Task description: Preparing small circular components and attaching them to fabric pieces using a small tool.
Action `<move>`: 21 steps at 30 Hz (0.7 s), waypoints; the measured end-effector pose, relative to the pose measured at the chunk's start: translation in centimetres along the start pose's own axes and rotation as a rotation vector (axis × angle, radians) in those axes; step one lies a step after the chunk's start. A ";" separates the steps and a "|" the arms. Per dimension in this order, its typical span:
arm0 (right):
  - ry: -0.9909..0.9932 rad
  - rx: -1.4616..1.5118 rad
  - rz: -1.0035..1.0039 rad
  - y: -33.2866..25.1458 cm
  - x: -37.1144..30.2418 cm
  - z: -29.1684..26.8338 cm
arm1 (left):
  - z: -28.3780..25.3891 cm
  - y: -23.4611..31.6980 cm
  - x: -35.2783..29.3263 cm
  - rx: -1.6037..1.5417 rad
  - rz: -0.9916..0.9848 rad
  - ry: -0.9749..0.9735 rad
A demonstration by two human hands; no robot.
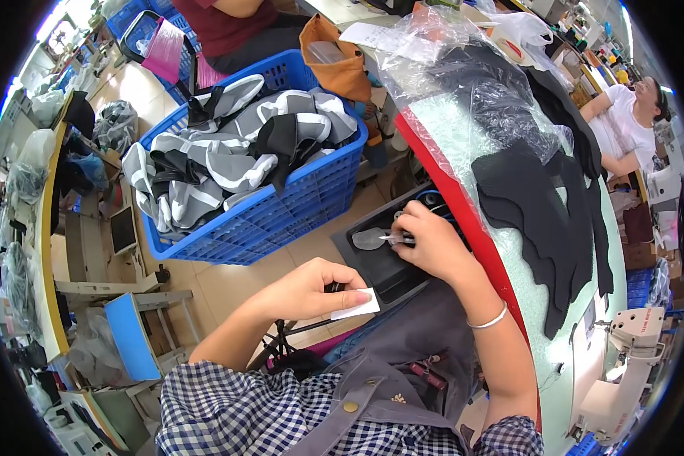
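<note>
My left hand [311,289] is closed, its thumb pressing a small white card [356,305] against the fingers. A bit of something black shows between its fingers. My right hand [429,242] is over an open dark drawer [391,285] and pinches a slim, pale-tipped tool [397,239] whose kind I cannot make out. Just left of those fingertips, in the drawer, is a translucent rounded piece [368,239]. Round dark and blue items [432,201] lie farther back in the drawer, partly hidden by my right hand.
A blue crate [258,224] heaped with grey, white and black fabric pieces [235,144] stands at far left. The red-edged table [475,220] on my right bears black cut pieces [539,213], plastic film and a sewing machine [623,365]. Two other people sit nearby.
</note>
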State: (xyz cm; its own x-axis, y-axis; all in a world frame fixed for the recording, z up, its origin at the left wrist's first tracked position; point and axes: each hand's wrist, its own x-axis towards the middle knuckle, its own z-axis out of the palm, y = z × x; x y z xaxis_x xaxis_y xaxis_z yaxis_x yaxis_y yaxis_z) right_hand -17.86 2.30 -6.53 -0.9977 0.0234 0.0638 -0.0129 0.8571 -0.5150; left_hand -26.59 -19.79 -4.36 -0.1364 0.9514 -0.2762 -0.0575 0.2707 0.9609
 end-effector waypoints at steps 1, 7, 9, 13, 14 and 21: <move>0.001 -0.004 -0.004 -0.5 -0.3 -0.9 | 0.0 0.3 -0.3 -0.017 0.032 0.050; 0.054 0.844 0.139 -3.5 -5.0 -5.3 | 2.3 2.0 0.1 -0.083 0.048 0.323; 0.101 0.809 0.159 -3.9 -5.2 -5.3 | 2.9 2.4 0.8 0.038 0.093 0.363; 0.129 0.938 0.264 -2.7 -4.7 -4.1 | 3.0 1.7 2.3 0.062 0.077 0.412; 0.111 1.050 0.316 -2.6 -4.6 -4.0 | 3.0 1.6 2.3 0.068 0.074 0.413; 0.351 1.107 0.099 -3.8 -4.3 -8.4 | 2.0 1.7 1.5 0.053 0.087 0.499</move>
State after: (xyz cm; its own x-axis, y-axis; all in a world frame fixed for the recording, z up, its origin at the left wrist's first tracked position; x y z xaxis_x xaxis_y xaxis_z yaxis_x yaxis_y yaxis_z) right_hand -12.97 3.23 2.36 -0.9265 0.3547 0.1255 -0.1602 -0.0702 -0.9846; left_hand -24.88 -17.64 -3.10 -0.5953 0.7879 -0.1574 0.0240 0.2132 0.9767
